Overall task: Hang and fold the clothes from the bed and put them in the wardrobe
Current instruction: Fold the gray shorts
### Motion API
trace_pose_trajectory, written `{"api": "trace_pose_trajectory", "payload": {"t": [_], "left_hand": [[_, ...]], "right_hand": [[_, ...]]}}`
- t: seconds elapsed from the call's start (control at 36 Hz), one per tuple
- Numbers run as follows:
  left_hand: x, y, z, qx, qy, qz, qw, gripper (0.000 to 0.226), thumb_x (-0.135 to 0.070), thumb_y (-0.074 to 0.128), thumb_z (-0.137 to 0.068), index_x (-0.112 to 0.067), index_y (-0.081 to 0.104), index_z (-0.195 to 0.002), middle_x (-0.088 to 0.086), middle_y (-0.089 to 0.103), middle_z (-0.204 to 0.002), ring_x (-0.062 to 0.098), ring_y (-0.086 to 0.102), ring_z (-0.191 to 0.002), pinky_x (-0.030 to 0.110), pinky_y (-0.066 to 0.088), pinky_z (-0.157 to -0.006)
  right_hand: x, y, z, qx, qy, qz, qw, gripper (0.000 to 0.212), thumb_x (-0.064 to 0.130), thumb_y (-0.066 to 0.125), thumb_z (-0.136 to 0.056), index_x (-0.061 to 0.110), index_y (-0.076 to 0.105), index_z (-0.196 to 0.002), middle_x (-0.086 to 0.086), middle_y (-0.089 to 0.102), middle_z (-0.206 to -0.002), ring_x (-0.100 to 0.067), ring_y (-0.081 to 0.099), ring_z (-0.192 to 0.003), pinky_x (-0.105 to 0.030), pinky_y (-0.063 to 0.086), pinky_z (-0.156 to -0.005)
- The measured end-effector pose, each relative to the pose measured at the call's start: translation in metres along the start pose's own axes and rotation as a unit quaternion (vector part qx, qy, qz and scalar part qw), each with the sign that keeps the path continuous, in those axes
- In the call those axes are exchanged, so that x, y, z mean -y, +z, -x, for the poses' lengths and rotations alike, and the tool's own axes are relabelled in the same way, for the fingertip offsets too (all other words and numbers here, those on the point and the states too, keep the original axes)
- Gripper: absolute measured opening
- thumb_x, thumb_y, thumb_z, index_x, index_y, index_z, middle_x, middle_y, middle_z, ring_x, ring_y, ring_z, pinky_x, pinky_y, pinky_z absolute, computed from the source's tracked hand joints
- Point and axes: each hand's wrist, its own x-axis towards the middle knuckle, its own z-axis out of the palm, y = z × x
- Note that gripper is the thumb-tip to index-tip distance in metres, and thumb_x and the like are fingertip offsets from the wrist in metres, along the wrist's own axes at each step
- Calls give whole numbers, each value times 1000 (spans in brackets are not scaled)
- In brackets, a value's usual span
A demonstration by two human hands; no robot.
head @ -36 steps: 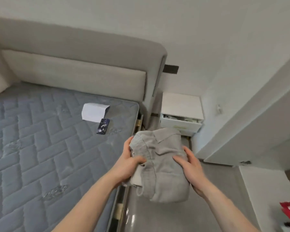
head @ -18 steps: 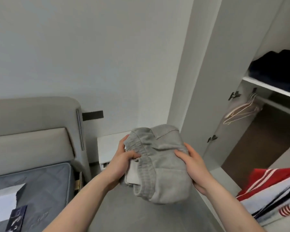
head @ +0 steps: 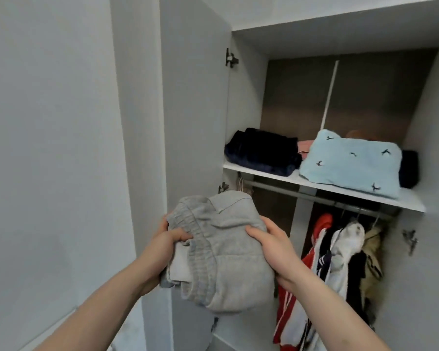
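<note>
A: Your left hand [head: 166, 245] and right hand [head: 273, 245] both clutch the folded grey fleece bundle [head: 221, 252] below the white wardrobe shelf [head: 261, 174].

B: Loosen either grip and its folds spill (shelf's crowded too).

No text, label or number is legible on anything here.

The scene is viewed from head height, close up, facing the open wardrobe [head: 340, 34] and angled slightly upward toward its shelf [head: 314, 187].

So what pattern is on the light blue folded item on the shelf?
Small dark bird-like marks on the light blue item; head view.
</note>
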Motion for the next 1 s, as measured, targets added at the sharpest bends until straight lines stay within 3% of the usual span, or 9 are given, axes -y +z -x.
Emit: {"api": "trace_pose_trajectory", "payload": {"t": [0.08,0.28,0.39,0.44,0.58,0.72,0.81,0.92,1.0], "left_hand": [[-14,28,-41,51,0,-10,999,65,-10,69,-73,-29,54,-133,8,73,-117,30,71,-105,44,57,-85],[-37,101,-122,138,-3,-14,990,50,-5,64,-82,-24,55,-127,11,72,-115,31,71,-104,45,58,-83],[-51,141,-169,173,12,-31,984,46,-6,65,-78,-21,58,-121,14,71,-117,35,71,-105,52,58,-91],[-61,161,-195,183,16,-31,982,40,-3,62,-82,-20,58,-118,14,72,-112,35,71,-101,50,59,-86],[-91,207,-256,213,42,-37,975,62,-12,68,-59,-19,58,-119,17,70,-114,36,71,-100,49,60,-83],[-112,243,-318,241,43,-42,969,66,-10,68,-61,-16,58,-126,22,68,-124,43,68,-110,61,55,-94],[-122,260,-352,274,31,-67,959,52,-6,63,-71,-15,58,-122,17,69,-110,36,72,-92,47,60,-75],[-145,279,-394,317,15,-133,939,16,-4,53,-81,-13,57,-94,8,64,-75,25,66,-63,32,53,-57],[-165,291,-429,344,10,-195,918,6,-7,50,-80,-11,51,-76,7,56,-70,23,58,-58,28,47,-56]], "right_hand": [[14,-26,-17,-51,-6,1,999,26,24,65,-96,32,65,-120,6,71,-114,-9,68,-103,-23,51,-75],[33,-88,-68,-127,-4,-12,992,26,29,69,-92,30,68,-118,5,75,-109,-14,72,-100,-31,55,-79],[39,-125,-111,-142,-6,-24,990,28,30,70,-91,27,68,-119,3,76,-110,-17,73,-102,-40,57,-90],[43,-142,-135,-142,-8,-27,989,32,31,70,-91,26,66,-122,2,75,-112,-18,73,-103,-42,57,-94],[63,-178,-193,-158,-27,-30,987,29,31,68,-93,27,66,-121,2,74,-115,-18,72,-104,-38,57,-88],[78,-207,-239,-170,-26,-25,985,33,33,68,-92,26,63,-124,1,72,-118,-20,70,-107,-43,56,-94],[83,-216,-259,-176,-15,-41,983,32,33,69,-91,26,62,-122,1,73,-116,-21,70,-106,-44,57,-91],[91,-222,-284,-164,-10,-86,983,23,26,63,-96,21,67,-117,2,78,-106,-18,74,-97,-34,57,-77],[96,-221,-304,-156,-4,-178,972,19,17,63,-96,15,69,-114,-3,79,-97,-20,75,-95,-41,59,-91]]}}
